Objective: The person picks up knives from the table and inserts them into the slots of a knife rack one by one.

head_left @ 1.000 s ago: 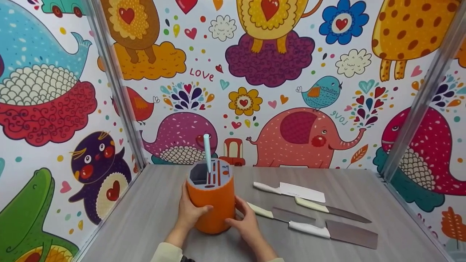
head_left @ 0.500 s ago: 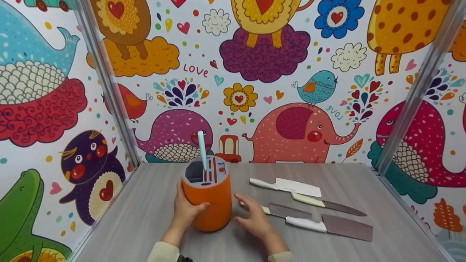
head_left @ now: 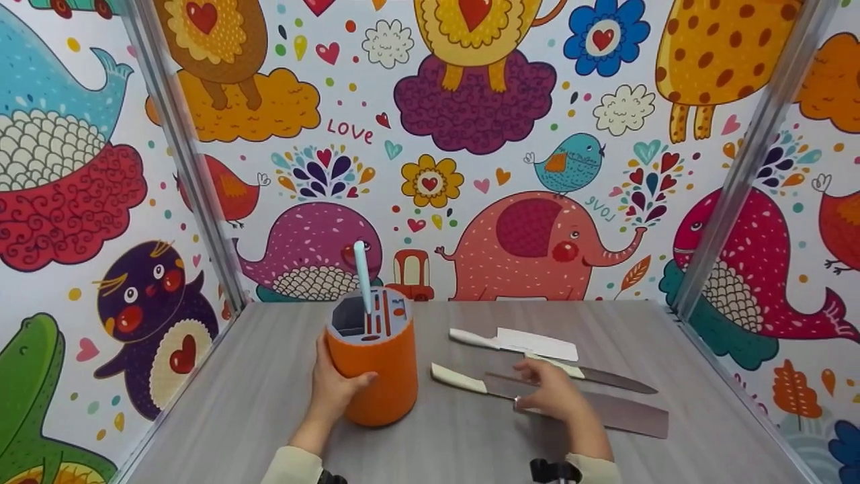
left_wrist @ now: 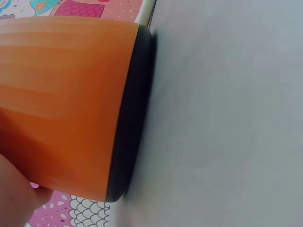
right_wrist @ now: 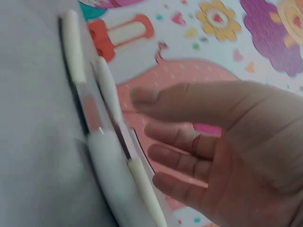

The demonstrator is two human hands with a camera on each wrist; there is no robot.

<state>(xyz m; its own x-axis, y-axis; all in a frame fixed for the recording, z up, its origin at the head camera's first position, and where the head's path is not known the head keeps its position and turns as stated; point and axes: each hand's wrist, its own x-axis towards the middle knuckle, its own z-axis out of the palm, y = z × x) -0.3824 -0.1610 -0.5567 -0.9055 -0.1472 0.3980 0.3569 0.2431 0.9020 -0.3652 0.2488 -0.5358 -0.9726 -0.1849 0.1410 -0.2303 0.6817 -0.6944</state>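
Note:
My left hand grips the side of an orange knife block, its thumb across the front. The block stands upright on the table, its dark base showing in the left wrist view. A pale blue handle sticks up from the block's slotted grey top. Over the knives to the right hovers my right hand, fingers loosely bent and holding nothing. It hides the white handle of the nearest cleaver in the head view; the right wrist view shows that handle beside the fingertips.
Left of my right hand lies a cream-handled knife. Behind are a white cleaver and a long pointed knife, blades toward the right. Printed wall panels with metal posts border the grey table.
My right hand has let go of the knife block and moved right, over the knives. My left hand has stayed on the block. The head view has shifted slightly to the right.

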